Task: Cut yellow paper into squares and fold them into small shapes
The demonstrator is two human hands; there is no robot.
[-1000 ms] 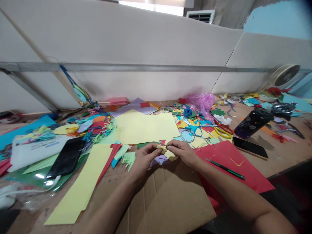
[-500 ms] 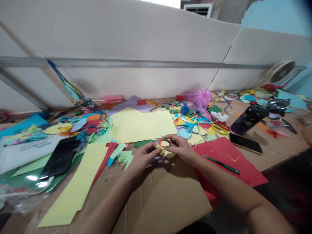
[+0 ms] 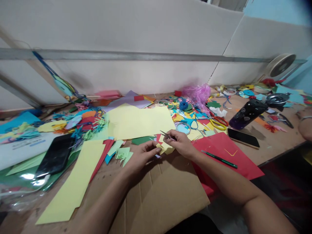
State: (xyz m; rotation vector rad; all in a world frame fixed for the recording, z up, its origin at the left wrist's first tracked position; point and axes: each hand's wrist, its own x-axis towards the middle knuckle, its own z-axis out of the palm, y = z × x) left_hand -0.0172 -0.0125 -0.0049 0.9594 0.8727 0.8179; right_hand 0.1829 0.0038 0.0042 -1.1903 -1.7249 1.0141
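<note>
- Head cam tipped lower since earlier frame; table (image 3: 280, 139) seen higher in view
- Cardboard sheet (image 3: 158, 195) laid on table, under both forearms
- R hand (image 3: 179, 144): slim metal tweezers (image 3: 168, 135) pinched by thumb & fingers
- L hand (image 3: 141, 156): yellow paper scrap (image 3: 165, 148) pinched, held above cardboard, between hands

No legible text anywhere in this view. The white printed packet (image 3: 25, 146) at far left carries a dark line of print and a coloured picture, but the print is probably too small and blurred to read. The dark bottle (image 3: 247, 113) at right shows only pale round marks, with no words made out.
</note>
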